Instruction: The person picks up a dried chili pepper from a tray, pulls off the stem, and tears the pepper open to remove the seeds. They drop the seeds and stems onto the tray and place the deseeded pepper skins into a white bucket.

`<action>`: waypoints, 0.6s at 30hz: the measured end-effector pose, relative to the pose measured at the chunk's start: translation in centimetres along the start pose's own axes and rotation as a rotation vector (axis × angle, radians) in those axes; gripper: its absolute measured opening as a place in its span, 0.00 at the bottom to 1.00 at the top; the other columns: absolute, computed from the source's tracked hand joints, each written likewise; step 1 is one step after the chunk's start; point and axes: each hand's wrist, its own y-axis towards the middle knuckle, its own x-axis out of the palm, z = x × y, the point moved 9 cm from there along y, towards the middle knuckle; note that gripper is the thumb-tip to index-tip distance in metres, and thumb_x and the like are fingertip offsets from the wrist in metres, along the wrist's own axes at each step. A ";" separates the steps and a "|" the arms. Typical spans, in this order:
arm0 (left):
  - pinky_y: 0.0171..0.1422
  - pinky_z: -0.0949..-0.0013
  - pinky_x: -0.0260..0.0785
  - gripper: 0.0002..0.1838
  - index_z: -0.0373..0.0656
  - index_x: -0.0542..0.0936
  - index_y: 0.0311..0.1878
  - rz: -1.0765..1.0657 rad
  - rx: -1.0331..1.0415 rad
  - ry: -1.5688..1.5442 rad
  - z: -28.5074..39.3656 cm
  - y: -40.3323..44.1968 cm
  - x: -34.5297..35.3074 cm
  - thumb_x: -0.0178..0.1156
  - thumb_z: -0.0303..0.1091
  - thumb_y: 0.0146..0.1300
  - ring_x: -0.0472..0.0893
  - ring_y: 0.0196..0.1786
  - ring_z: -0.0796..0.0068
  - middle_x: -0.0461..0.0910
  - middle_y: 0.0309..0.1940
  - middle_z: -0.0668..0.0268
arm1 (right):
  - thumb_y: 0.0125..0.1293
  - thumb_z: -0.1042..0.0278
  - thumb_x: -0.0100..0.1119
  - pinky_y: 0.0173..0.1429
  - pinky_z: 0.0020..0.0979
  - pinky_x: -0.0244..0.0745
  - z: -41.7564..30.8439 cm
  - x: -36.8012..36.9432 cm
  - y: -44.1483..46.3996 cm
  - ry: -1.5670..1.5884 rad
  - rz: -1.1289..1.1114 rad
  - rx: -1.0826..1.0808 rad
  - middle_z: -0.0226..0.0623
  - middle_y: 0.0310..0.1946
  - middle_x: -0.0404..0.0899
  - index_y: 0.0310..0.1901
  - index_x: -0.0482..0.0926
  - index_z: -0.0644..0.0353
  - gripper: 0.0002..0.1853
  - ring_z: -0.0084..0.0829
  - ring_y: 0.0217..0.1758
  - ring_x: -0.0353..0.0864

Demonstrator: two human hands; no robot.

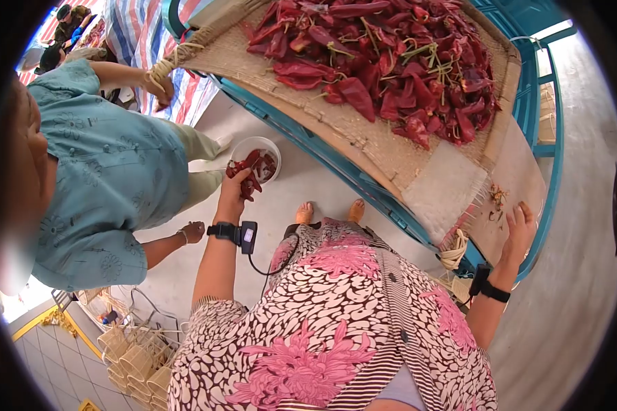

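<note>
My left hand is closed around a few dark red dried chili peppers. It is above the near side of a white bucket, which has more red peppers inside. Over the right end of the bed, my right hand has its fingers apart and holds nothing. Close to it lies a little heap of pepper stems and scraps on a bare board. A big pile of red chili peppers covers the woven mat ahead of me.
A blue metal frame borders the mat. To my left stands another person in a teal shirt, one hand at the mat's corner. Wicker baskets are stacked at lower left. Striped sheeting lies behind; people sit farther back.
</note>
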 end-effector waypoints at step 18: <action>0.56 0.50 0.69 0.26 0.41 0.60 0.66 0.427 -0.128 0.092 -7.7 8.6 -11.7 0.51 0.41 0.69 0.73 0.55 0.50 0.70 0.53 0.52 | 0.72 0.68 0.54 0.46 0.23 0.77 -5.1 -5.9 -4.9 0.033 0.089 -0.025 0.32 0.53 0.78 0.55 0.74 0.59 0.13 0.24 0.47 0.80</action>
